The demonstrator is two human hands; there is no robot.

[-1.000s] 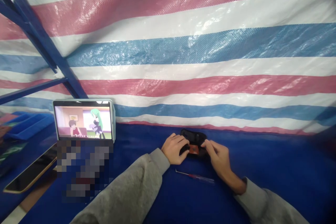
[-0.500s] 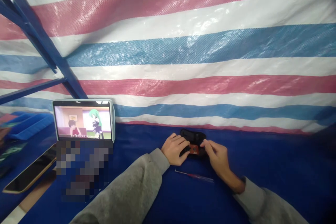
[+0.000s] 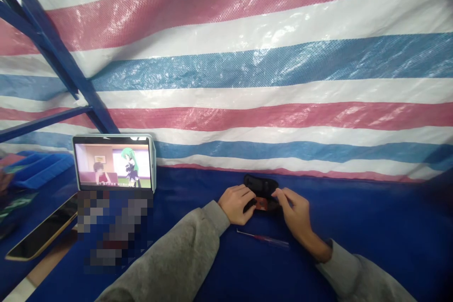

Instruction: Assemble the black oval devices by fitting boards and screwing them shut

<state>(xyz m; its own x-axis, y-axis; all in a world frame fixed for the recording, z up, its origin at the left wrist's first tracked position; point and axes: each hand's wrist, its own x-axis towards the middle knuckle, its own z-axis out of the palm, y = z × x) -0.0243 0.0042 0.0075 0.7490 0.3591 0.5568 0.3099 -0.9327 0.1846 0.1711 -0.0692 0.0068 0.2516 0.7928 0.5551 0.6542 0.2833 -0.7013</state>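
On the blue table, my left hand point(image 3: 238, 204) grips the left end of a black, gamepad-like shell, its fingers curled over the edge. A reddish-brown circuit board point(image 3: 262, 204) shows in the near part of the shell. Behind it lies another rounded black shell piece point(image 3: 261, 185). My right hand point(image 3: 294, 207) is pinched at the right end of the board, thumb and forefinger together; what is between the fingertips is too small to make out. A thin hooked pick with a red and clear handle point(image 3: 264, 237) lies on the table in front of both hands.
A propped tablet point(image 3: 113, 164) plays a cartoon at the left. Near it lie a phone point(image 3: 44, 229) and a pixelated patch. Blue trays point(image 3: 42, 170) sit at the far left, with a blurred hand beside them. A striped plastic sheet point(image 3: 269, 118) hangs behind the table.
Both hands keep nearly the same place on the shell and board. The whole view shifts very slightly, and the cartoon figure on the tablet differs a little.
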